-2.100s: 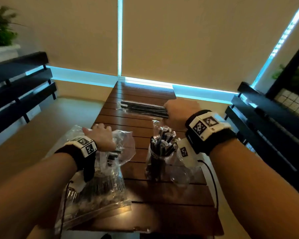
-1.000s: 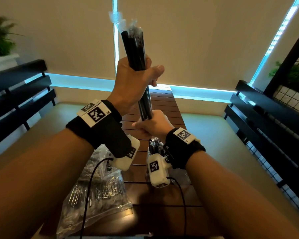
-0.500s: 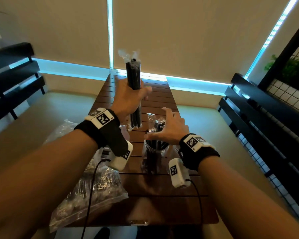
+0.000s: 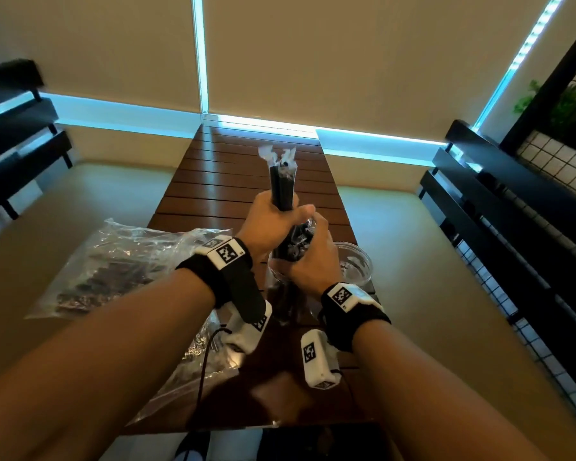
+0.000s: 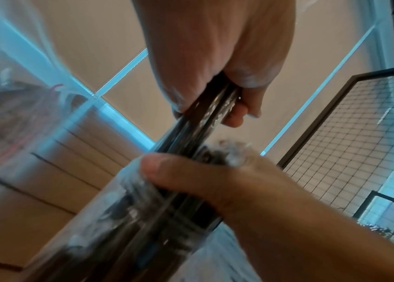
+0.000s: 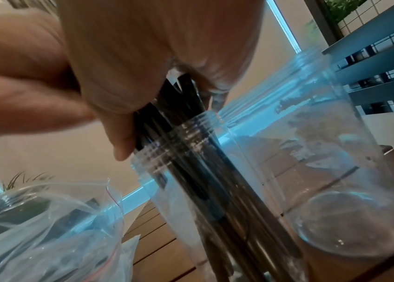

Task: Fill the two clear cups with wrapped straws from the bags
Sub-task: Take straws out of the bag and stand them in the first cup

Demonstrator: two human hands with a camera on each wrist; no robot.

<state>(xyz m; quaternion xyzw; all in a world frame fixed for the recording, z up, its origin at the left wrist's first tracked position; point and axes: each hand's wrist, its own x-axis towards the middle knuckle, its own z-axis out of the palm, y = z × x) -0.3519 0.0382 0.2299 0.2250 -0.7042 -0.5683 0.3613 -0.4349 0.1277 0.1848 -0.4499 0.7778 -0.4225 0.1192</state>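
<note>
Left hand (image 4: 269, 217) clenched round upright bundle of black plastic-wrapped straws (image 4: 281, 186), lower end entering straw-filled clear plastic cup (image 6: 191, 183) under both hands. Right hand (image 4: 308, 261) grasps straws at cup mouth. Empty clear cup (image 4: 356, 266) just right of right hand. Crumpled clear bag (image 4: 120, 264) left of left wrist.

Bare forearms; each wrist carries a black strap (image 4: 225, 281) with white square-coded tag (image 4: 228, 253), white camera module (image 4: 317, 359), black cable (image 4: 203, 367)

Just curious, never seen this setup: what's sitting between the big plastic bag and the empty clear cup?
The other clear cup, already packed with black wrapped straws. The right wrist view shows it best, standing between the bag and the empty cup.
</note>
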